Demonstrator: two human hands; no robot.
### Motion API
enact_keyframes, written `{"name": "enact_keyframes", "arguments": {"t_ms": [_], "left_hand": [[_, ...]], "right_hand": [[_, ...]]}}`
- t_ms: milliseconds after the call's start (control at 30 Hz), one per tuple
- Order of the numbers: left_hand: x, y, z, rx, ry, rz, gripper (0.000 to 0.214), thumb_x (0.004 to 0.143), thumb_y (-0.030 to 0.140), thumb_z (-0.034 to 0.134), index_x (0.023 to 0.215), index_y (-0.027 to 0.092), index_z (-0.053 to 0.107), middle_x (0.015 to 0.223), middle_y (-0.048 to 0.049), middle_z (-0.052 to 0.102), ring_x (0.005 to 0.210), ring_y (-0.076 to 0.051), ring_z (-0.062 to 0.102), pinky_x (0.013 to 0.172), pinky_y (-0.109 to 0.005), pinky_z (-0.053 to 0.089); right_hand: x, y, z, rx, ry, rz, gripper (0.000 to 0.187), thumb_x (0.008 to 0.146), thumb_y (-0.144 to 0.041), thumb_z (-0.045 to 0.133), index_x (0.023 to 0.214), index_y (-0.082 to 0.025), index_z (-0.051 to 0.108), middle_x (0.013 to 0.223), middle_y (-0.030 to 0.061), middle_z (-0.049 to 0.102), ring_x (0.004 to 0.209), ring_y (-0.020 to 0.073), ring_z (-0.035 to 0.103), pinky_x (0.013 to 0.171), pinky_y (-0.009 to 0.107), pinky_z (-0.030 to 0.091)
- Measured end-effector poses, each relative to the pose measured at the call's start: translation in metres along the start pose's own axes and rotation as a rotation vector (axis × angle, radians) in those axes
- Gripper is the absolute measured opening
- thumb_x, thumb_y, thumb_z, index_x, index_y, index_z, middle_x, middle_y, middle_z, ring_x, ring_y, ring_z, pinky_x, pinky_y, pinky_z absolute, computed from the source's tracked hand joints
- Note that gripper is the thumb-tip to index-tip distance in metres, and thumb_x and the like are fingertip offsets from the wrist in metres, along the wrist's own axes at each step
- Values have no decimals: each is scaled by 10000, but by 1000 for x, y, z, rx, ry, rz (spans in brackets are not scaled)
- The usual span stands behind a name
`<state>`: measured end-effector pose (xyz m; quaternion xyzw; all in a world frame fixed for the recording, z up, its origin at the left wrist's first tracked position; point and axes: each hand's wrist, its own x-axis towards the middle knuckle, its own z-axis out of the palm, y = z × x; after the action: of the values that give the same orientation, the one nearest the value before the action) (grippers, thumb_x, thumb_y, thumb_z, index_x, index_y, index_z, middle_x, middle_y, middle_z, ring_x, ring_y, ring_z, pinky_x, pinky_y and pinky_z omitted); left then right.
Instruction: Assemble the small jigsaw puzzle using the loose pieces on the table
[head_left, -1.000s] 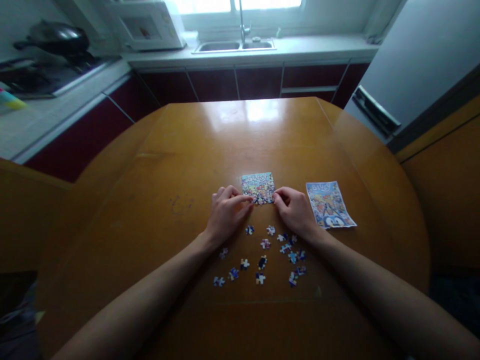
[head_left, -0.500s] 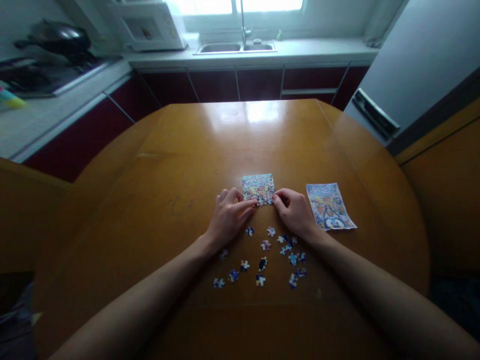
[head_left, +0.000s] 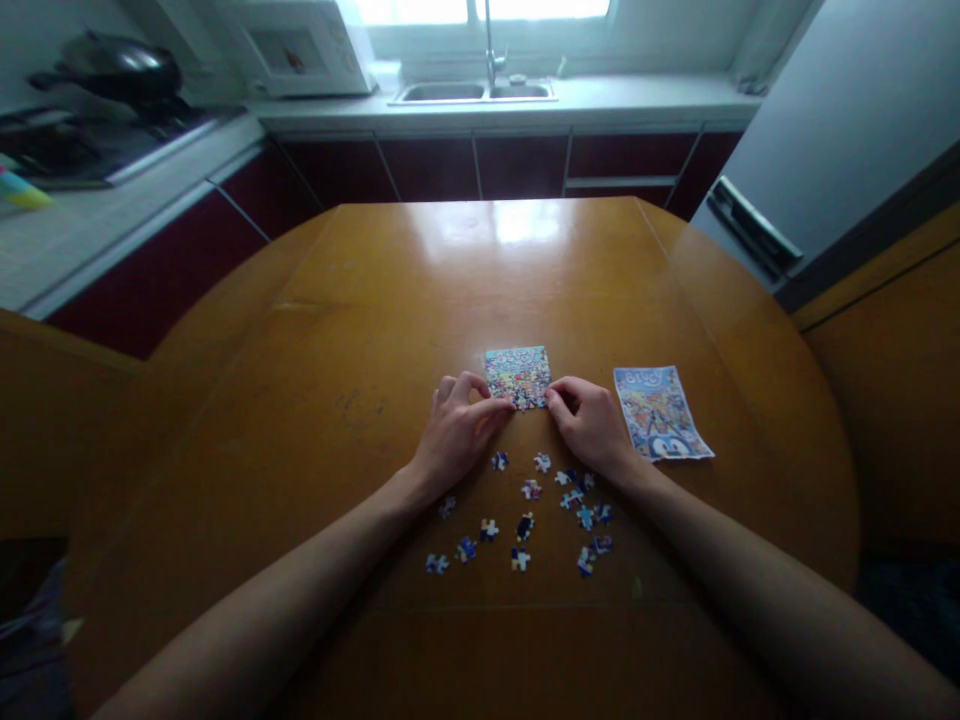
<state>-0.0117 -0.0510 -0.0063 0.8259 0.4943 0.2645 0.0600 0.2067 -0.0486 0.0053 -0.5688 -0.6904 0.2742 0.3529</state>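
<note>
- The part-built puzzle (head_left: pixel 519 370) lies flat on the wooden desk (head_left: pixel 382 310), between the two hands.
- Left hand (head_left: pixel 456 428) – thumb and fingertips at the puzzle's lower-left edge; I cannot tell whether they grip a piece.
- Right hand (head_left: pixel 590 415) – fingers curled, thumb and fingertip together at the lower-right corner; whether anything is pinched there, I cannot tell.
- Loose pieces (head_left: pixel 586 517) lie scattered between the forearms.
- A printed sheet (head_left: pixel 658 410) lies just beside the right hand.

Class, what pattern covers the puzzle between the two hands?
The puzzle has a busy multicoloured print, light blue along its far edge; clearest in the head view.
</note>
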Motion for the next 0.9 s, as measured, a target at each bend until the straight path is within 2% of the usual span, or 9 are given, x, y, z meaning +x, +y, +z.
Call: {"name": "enact_keyframes", "arguments": {"t_ms": [233,367,467,600,800,900], "left_hand": [[1,4,-2,25,-33,1,150,948,279,609,1045,303,720,1119,-64,552,997,-238,432,875,-409,462],[1,4,-2,-40,42,-58,157,930,155,587,1008,235,696,1084,-71,530,1031,-234,445,921,-407,463],[0,4,-4,-63,54,-92,182,908,94,564,967,211,689,1066,-69,521,1044,-236,446,936,-412,458],[-1,5,-5,-53,13,-65,243,910,94,556,1015,240,719,1086,-69,528,1044,-242,438,934,-424,457],[0,5,-4,-39,-10,-55,178,931,197,589,992,260,745,1083,-69,521,1011,-243,425,926,-431,455],[-1,4,-3,-51,0,-58,227,904,120,580,1013,247,733,1060,-72,510,1009,-242,428,928,-427,456]], "right_hand": [[0,-2,-1,-3,-3,3,190,914,-278,532,837,-197,686,839,69,727,759,200,643,701,317,451],[1,-2,-1,3,-1,0,193,918,-275,531,842,-194,689,859,72,731,776,201,650,713,318,455],[1,-2,-1,-1,0,2,192,918,-275,532,842,-193,688,875,72,735,787,201,652,716,317,454],[1,-1,0,-6,-2,-7,197,922,-277,530,846,-191,690,857,68,731,774,198,647,709,314,450],[1,-1,0,-11,-4,2,193,920,-278,532,839,-196,687,853,66,730,772,200,648,703,317,448],[0,-1,0,-15,-9,2,189,918,-274,531,841,-199,686,868,67,733,780,202,651,710,318,450]]}}
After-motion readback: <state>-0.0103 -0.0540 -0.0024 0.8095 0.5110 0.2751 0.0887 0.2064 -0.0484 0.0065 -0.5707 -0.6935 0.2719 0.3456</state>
